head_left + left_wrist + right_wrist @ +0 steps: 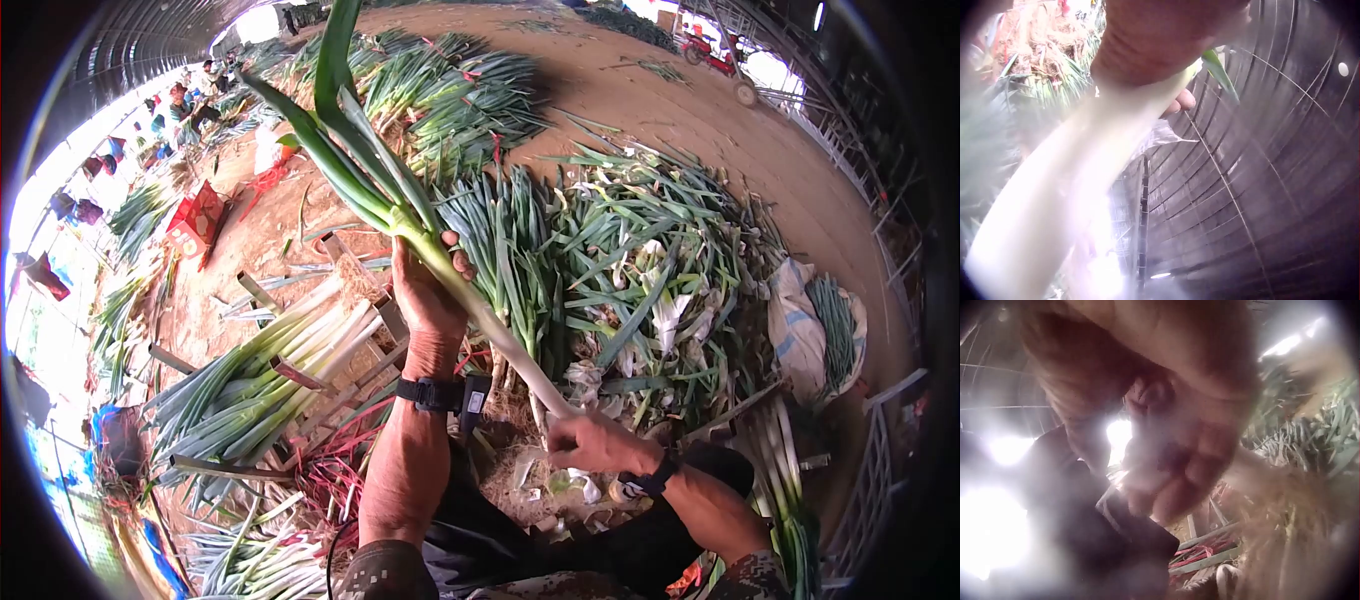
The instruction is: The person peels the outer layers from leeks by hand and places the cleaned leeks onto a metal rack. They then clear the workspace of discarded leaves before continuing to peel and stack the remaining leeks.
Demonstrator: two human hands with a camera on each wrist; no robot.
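Observation:
In the head view a long green onion [478,312] slants across the middle, leaves up and left, pale root end down and right. My left hand [430,285] grips it just below where the leaves fork; the left wrist view shows its white stalk [1085,150] close up beneath that hand [1160,44]. At the root end, my right hand [605,443] has its fingers curled. Seen from the right wrist, the thumb and bent fingers [1179,481] come together by a pale strand, with blurred brown roots [1291,525] beside the hand.
Left of my arm, a metal rack [300,372] with upright posts bears a pile of green onions [260,390], with red ties [345,470] below. A heap of loose leaves [660,270] lies right, beside a white sack [795,330]. Tied bundles [465,100] and a red box [197,222] stand farther off.

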